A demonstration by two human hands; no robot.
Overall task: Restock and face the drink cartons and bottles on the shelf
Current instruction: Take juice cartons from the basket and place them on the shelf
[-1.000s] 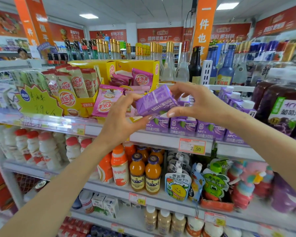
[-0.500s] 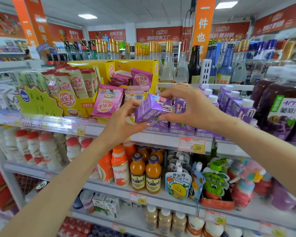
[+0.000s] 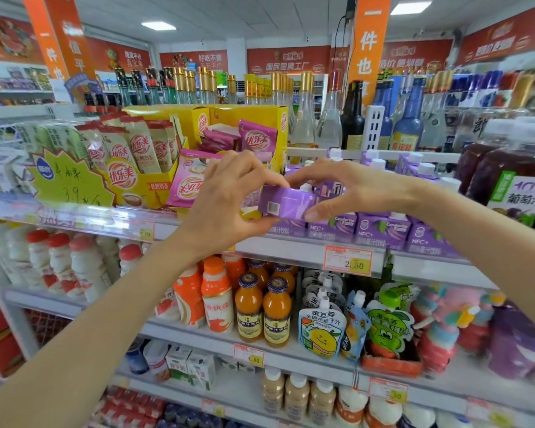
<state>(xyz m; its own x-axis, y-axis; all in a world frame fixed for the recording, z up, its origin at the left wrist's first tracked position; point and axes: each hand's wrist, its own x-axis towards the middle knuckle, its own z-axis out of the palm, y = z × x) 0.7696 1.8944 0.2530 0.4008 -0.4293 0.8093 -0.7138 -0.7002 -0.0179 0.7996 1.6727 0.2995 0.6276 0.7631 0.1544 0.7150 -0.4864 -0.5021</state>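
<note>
A small purple drink carton (image 3: 286, 203) lies on its side in the air just in front of the upper shelf (image 3: 291, 251), barcode side toward me. My left hand (image 3: 226, 200) grips its left end with curled fingers. My right hand (image 3: 343, 188) pinches its right end between thumb and fingers. Behind and to the right stands a row of matching purple cartons (image 3: 380, 231) with white caps, fronts facing out.
Yellow boxes of milk-tea sachets (image 3: 142, 168) sit left of the cartons. Dark grape juice bottles (image 3: 513, 180) stand at the right. Below are orange juice bottles (image 3: 261, 310), white yogurt bottles (image 3: 59, 261) and spouted pouches (image 3: 322, 329). Glass bottles (image 3: 328, 118) line the top.
Both hands have turned the purple carton, so its barcode side now faces me, and it lies flatter and lower toward the shelf row.
</note>
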